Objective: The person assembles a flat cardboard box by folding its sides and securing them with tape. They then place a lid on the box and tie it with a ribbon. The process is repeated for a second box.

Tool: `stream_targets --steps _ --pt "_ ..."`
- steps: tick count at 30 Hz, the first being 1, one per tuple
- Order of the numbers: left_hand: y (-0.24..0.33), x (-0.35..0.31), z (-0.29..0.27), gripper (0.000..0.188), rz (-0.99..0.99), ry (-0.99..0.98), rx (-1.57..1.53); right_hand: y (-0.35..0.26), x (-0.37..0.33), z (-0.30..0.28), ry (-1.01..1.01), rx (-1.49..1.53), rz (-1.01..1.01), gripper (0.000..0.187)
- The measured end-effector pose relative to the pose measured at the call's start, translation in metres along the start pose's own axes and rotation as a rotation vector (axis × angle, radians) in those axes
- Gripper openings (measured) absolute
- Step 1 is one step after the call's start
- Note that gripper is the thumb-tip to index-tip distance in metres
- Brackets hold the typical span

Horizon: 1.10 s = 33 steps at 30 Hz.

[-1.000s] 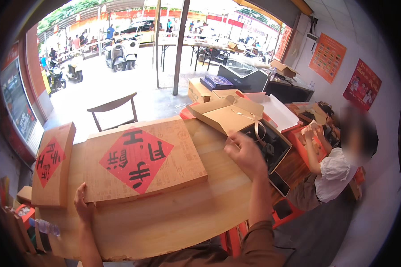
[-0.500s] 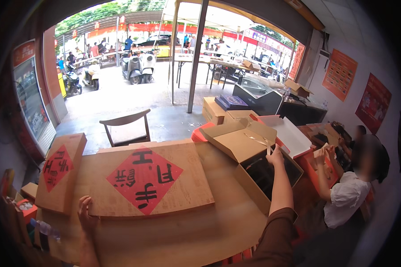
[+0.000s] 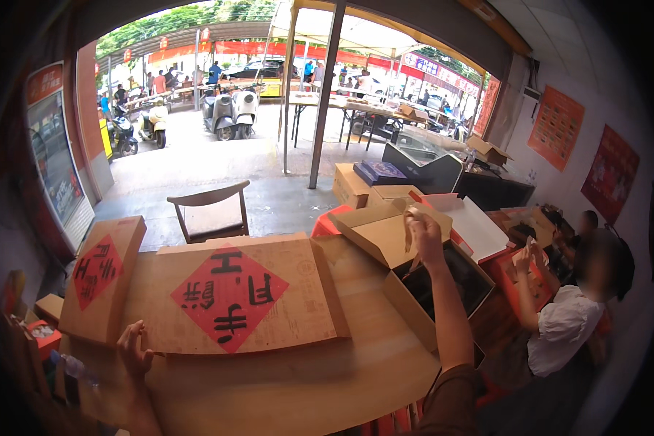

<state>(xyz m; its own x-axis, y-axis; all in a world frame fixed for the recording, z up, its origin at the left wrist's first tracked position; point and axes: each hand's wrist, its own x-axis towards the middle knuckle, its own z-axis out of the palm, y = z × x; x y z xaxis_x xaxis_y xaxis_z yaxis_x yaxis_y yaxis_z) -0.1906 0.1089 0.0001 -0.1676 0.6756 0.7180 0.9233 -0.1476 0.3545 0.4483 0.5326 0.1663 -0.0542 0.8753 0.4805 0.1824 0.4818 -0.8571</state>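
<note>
A large flat cardboard box with a red diamond label lies on the wooden table in front of me. Beside its near left corner is my left hand, fingers apart and holding nothing. To the right stands an open cardboard box with a dark interior and its flap raised. Over that box I hold up my right hand, its fingers pinched together. Something small and pale shows at the fingertips, too unclear to name.
A second labelled cardboard box stands at the table's left end, with a wooden chair beyond the table. At right, a person in a white top works over a red box. A white-lined red box lies open behind the open cardboard box.
My right hand has moved left and up, away from the open box's inner edge. My left hand has shifted slightly left, its fingers spreading a little from the flat box's corner.
</note>
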Motion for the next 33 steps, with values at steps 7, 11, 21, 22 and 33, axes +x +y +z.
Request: stream_targets --steps 7,11,21,22,33 --pt "0.066 0.019 -0.002 0.055 0.18 -0.024 -0.012 -0.114 -0.152 0.138 -0.536 0.188 -0.175 0.037" --pt "0.168 0.003 0.03 0.061 -0.32 -0.531 -1.006 -0.12 -0.257 0.222 -0.937 0.297 -0.048 0.043" --pt "0.159 -0.071 0.046 0.045 -1.046 -0.445 -1.616 -0.103 -0.353 0.252 -1.104 0.048 -0.58 0.055" --pt "0.157 -0.073 0.047 0.042 -1.045 -0.4 -1.585 -0.103 -0.356 0.251 -1.099 0.019 -0.605 0.057" --pt "0.114 -0.047 -0.016 0.029 -0.957 -0.153 -1.36 -0.066 -0.3 0.171 -1.005 -0.325 -0.237 0.029"
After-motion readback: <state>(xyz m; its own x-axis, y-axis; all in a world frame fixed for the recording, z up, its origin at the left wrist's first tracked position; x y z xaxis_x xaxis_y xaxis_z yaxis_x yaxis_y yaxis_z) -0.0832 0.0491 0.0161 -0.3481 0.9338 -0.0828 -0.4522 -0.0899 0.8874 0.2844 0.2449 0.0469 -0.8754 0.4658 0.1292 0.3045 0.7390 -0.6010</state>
